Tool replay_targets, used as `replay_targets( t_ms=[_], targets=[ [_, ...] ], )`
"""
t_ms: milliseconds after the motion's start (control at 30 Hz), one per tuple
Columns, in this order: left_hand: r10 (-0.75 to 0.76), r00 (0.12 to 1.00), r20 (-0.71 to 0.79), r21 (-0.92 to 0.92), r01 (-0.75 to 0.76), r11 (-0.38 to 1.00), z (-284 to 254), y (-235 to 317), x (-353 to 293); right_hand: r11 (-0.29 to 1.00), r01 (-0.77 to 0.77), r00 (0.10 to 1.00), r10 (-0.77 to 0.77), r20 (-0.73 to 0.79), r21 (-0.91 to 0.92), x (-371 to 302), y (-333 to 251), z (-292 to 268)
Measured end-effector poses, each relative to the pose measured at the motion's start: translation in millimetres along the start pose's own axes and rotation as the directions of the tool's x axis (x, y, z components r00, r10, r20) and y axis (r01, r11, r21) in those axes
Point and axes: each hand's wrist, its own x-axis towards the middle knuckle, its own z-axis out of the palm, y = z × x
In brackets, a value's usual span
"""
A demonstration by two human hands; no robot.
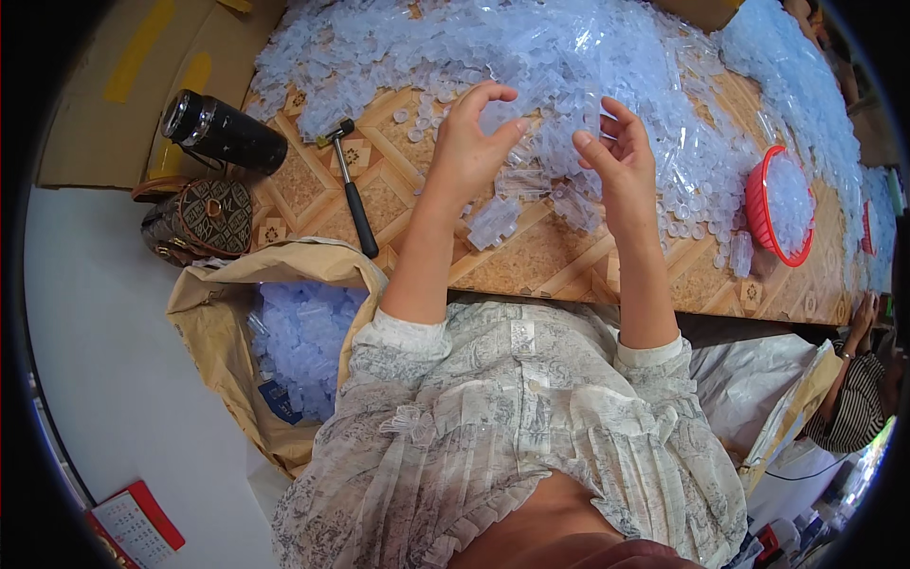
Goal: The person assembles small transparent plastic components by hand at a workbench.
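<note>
Two bare hands reach over a patterned bench (540, 263) at the frame's upper middle.
The left hand's (472, 142) grip is spread; whether the right hand's (621, 166) curled grip pinches anything, I cannot tell. A clear plastic pile (417, 47) lies beyond both; clear blocks (494, 224) lie between the wrists.

This is 1 view, from the left one of 2 head-worn fisheye cameras. It looks steeply down and somewhat forward, over the table (536, 268). The shirt (455, 427) is very near, toward 6 o'clock. The left hand (479, 137), at 12 o'clock, and the right hand (623, 156), between 1 and 2 o'clock, are farther away. Dark curves close the corners.
</note>
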Motion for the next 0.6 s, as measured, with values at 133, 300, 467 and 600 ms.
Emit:
replay_targets(
  t_ms=[133, 300, 467, 600],
  targets=[
    [0.153, 0.981, -0.117, 0.279, -0.115, 0.953, 8, -8, 46, 1.000, 0.001, 1.000, -0.001, -0.007, 0.030, 0, 0, 1],
    [0.348, 0.937, -0.033, 0.579, -0.265, 0.771, 18, -24, 74, 0.999, 0.012, 1.000, -0.011, 0.021, -0.036, -2, 2, -1],
    [0.073, 0.973, -0.220, 0.047, -0.064, 0.997, -2, -20, 81, 0.998, -0.033, 0.999, 0.032, 0.015, 0.049, 3, 1, -6],
    [-0.209, 0.975, 0.075, -0.574, 0.214, 0.791, -10, 6, 65, 0.995, -0.018, 0.999, 0.016, 0.031, 0.095, 7, -6, 4]
  ],
)
